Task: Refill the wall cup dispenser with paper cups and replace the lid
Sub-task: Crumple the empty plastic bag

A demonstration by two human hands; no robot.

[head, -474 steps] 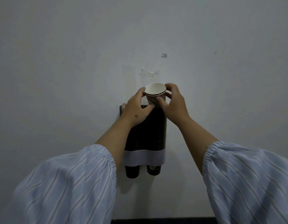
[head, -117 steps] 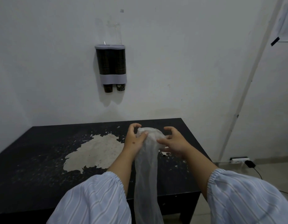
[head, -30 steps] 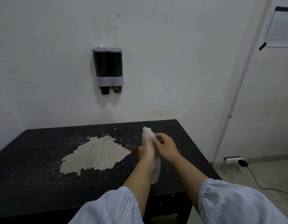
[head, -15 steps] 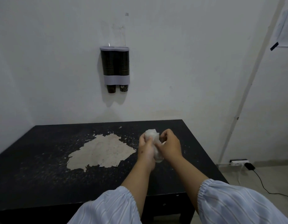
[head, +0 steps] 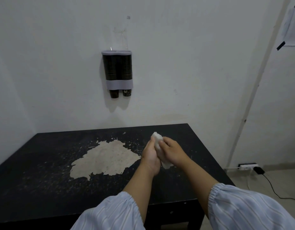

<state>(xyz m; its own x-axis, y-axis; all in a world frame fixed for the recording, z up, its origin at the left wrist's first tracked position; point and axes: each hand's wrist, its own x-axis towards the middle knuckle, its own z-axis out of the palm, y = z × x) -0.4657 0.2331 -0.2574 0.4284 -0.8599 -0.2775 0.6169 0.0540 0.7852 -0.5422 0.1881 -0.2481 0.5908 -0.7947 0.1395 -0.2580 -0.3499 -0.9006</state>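
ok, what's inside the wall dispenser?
The wall dispenser holds two dark cup stacks, each bottom cup poking out below the grey band. The lid covers the stack tops.

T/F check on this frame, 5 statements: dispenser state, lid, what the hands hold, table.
1. The wall cup dispenser has its lid on top. True.
2. Both dispenser tubes look empty. False: dark stacked paper cups fill both, with one cup showing below each tube.
3. The left hand and right hand both grip a crumpled plastic bag. True.
4. The bag lies flat on the table, untouched. False: it is bunched up between the two hands above the black table.
5. The table top shows a large pale worn patch left of the hands. True.
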